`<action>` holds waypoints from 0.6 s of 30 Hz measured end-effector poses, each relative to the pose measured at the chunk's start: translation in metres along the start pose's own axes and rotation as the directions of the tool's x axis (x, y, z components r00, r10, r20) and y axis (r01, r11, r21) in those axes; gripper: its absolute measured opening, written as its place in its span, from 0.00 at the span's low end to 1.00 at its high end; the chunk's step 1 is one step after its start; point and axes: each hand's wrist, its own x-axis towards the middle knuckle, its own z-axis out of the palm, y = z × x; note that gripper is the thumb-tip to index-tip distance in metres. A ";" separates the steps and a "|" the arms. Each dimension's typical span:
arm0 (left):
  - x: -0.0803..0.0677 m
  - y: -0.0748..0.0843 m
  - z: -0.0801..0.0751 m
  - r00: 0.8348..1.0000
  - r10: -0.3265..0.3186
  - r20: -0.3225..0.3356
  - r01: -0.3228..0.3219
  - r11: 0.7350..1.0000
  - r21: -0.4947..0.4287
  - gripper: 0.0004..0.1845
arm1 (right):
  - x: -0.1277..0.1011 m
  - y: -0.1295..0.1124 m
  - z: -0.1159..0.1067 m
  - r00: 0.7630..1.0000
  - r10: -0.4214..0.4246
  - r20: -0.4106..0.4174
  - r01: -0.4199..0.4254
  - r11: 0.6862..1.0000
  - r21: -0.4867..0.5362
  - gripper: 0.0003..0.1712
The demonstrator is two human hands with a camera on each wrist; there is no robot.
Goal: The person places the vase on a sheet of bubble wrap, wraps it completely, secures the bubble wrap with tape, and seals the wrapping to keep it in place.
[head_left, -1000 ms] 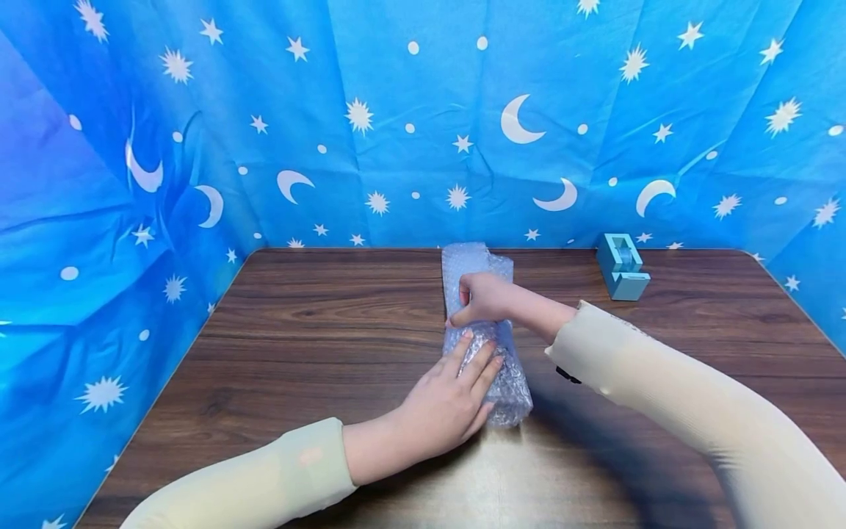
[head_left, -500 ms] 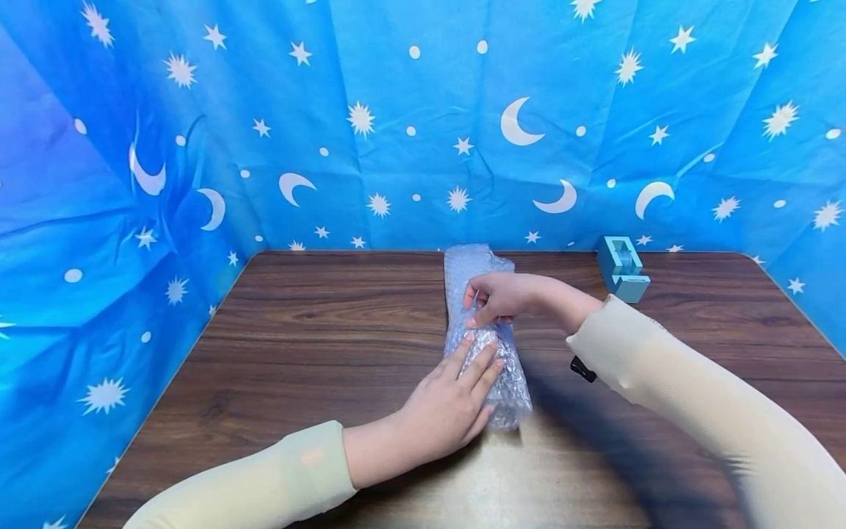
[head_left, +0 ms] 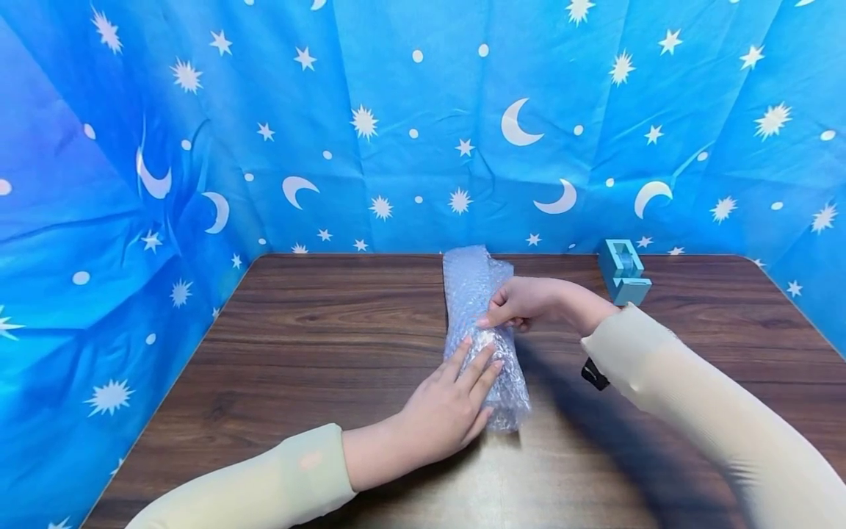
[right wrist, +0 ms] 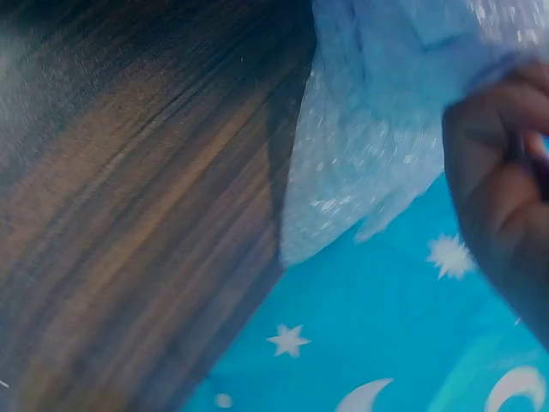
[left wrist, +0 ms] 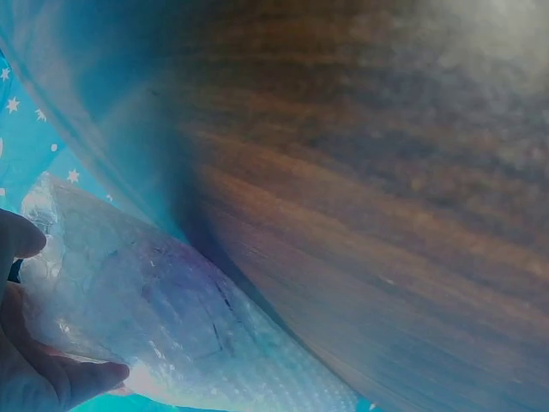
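Observation:
A long bundle of clear bubble wrap (head_left: 471,275) lies lengthwise on the table, with its far end by the back edge. My left hand (head_left: 443,408) rests on its nearer half, fingers spread and mostly straight. In the left wrist view, fingertips (left wrist: 107,375) touch the crinkled wrap (left wrist: 180,300). At the middle of the bundle is my right hand (head_left: 532,303), fingers curled and thumb tip against the upper surface. Whether it pinches any wrap is hard to see. The right wrist view shows the curled right hand (right wrist: 502,184) beside the wrap (right wrist: 369,146). The contents are hidden.
A teal tape dispenser (head_left: 624,272) stands at the back right of the dark wooden table (head_left: 317,330). Behind and at both sides hangs a blue cloth (head_left: 423,162) with white stars and moons.
My right hand has slid to the right across the bubble wrap, from its left edge, and its thumb and forefinger have come closer together. The left hand stays in place.

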 end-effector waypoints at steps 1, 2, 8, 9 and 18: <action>0.000 0.000 0.000 1.000 -0.002 0.006 0.002 1.000 -0.004 0.33 | -0.001 0.003 -0.002 1.000 -0.003 0.020 0.002 0.999 0.051 0.20; 0.001 0.001 0.000 1.000 -0.004 0.011 0.004 1.000 -0.008 0.33 | -0.002 0.007 -0.003 0.999 -0.006 0.037 0.003 0.995 0.099 0.17; 0.001 0.002 0.001 1.000 -0.004 0.007 0.004 1.000 -0.015 0.33 | -0.006 0.020 -0.003 0.996 -0.057 0.066 0.037 0.962 0.271 0.09; 0.001 0.002 0.002 1.000 -0.004 0.004 0.004 1.000 -0.015 0.33 | -0.006 0.022 -0.002 0.996 -0.067 0.066 0.045 0.956 0.289 0.10; 0.001 0.002 0.002 1.000 -0.013 -0.001 0.013 0.999 -0.045 0.33 | -0.005 0.026 0.006 0.999 -0.034 0.036 0.017 0.913 0.408 0.11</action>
